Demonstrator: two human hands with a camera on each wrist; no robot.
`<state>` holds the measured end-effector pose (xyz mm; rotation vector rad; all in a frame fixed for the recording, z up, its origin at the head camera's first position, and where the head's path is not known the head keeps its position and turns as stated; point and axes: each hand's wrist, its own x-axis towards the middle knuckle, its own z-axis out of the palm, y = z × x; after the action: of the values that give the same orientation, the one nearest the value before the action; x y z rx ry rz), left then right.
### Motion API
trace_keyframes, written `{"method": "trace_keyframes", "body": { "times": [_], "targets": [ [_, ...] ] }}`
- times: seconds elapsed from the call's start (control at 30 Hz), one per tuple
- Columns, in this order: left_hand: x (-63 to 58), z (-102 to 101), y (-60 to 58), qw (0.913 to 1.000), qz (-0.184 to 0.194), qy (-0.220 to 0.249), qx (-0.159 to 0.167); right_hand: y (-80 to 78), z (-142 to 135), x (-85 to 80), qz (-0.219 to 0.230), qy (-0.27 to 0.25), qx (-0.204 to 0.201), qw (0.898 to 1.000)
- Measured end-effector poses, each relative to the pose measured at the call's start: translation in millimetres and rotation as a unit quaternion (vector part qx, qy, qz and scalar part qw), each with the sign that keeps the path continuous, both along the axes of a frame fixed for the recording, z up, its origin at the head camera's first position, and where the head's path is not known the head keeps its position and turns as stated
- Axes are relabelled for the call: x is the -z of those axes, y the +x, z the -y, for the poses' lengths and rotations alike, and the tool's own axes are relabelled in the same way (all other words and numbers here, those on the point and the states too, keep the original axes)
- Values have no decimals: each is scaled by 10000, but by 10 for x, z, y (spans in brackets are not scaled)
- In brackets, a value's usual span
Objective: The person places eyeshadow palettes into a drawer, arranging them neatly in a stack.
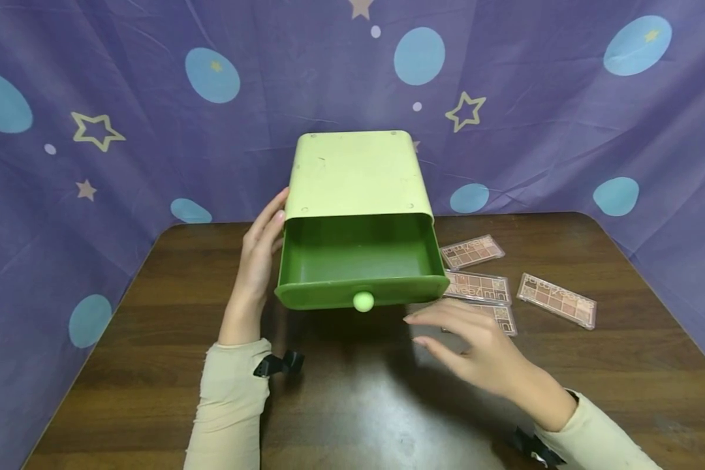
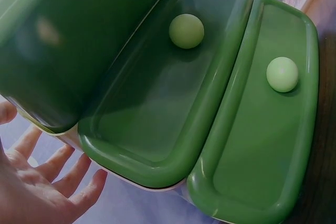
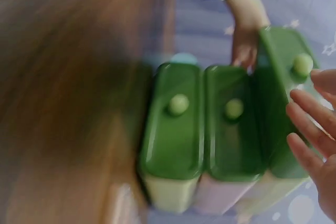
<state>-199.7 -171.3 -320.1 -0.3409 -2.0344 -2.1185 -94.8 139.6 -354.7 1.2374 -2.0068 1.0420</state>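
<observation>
A purple cloth (image 1: 341, 78) behind a brown desk (image 1: 153, 365)

The cloth has blue spots and stars on it. On the desk, close to the cloth, stands a tall box (image 1: 358, 173) with three green drawers. The top drawer (image 1: 317, 295) is pulled out. The middle drawer (image 2: 142, 119) and the bottom drawer (image 2: 252, 145) are pushed in. The left hand (image 1: 255, 261) touches the left side of the box, fingers long and loose. The right hand (image 1: 478, 346) is wide, thumb and fingers apart, near the right front corner of the top drawer. Four makeup cases (image 1: 557, 301) lie on the desk, to the right of the box. Three are close together, and one lies off by itself. Each drawer has a round, light green knob (image 1: 363, 301).
</observation>
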Motion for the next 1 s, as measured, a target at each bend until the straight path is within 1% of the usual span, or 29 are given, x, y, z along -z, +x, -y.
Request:
{"method": "trace_keyframes", "body": {
  "times": [0.07,0.2,0.33,0.47,0.6,0.8,0.9,1.0],
  "targets": [
    [-3,-1,-1,10000,1,-17,-11,-21,-106,73,-27,-11,-4,10000],
    [-7,-3,0,10000,1,-22,-23,-66,-333,217,188,32,155,9997],
    [-9,-6,1,10000,8,-16,-25,-124,-576,334,577,239,573,9964],
    [2,-6,-1,10000,17,-47,-22,-198,-818,436,949,621,1045,9880],
    [15,-4,-3,10000,15,-92,-11,-270,-1037,530,1125,1023,1349,9791],
    [5,-7,-3,10000,-18,-76,-34,-361,-1291,609,1266,1567,1641,9657],
    [5,-3,0,10000,-11,-84,-45,-393,-1384,654,1300,1829,1786,9580],
    [8,0,1,10000,-10,-82,-48,-423,-1449,694,1293,2019,1866,9527]
  ]
}}
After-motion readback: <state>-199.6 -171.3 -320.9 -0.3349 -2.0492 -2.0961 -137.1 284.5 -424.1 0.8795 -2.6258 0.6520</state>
